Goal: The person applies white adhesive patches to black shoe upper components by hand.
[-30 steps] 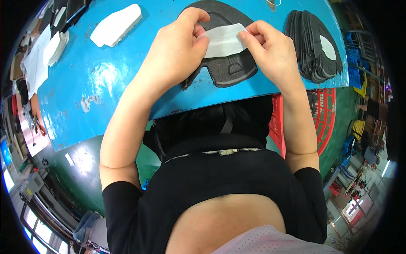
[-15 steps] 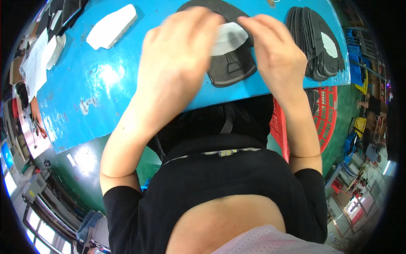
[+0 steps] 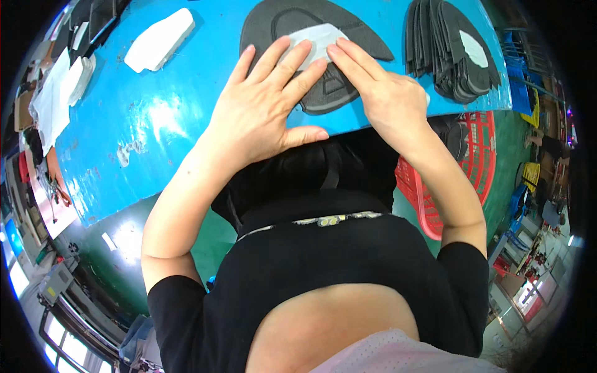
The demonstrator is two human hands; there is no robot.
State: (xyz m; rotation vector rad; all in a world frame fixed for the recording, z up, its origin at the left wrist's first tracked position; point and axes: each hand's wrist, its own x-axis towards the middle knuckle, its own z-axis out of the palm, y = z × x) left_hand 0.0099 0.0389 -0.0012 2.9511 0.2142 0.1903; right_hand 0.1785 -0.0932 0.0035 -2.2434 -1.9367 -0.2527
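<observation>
A flat dark grey fabric piece (image 3: 367, 45), shaped like a shoe upper, lies on the blue table in front of me. A white patch (image 3: 320, 37) sits across its middle. My left hand (image 3: 261, 99) is open, fingers spread over the patch's left side and the grey fabric, thumb out toward the table edge. On the patch's right edge rest the straightened front fingers of my right hand (image 3: 392, 99); its other fingers are partly hidden. To the right stands a stack of similar dark grey pieces (image 3: 438, 46), the top one bearing a white patch (image 3: 474, 48).
A pile of white cut patches (image 3: 160, 40) lies on the blue table (image 3: 124, 118) to the left. More white pieces (image 3: 79, 78) and dark items are at the far left edge. Below the table's right side is a red plastic basket (image 3: 479, 161) with dark pieces inside.
Both hands have come down from above the grey piece onto its white patch. My left fingers have spread flat, and my right fingers have straightened and moved left. The view has shifted slightly.
</observation>
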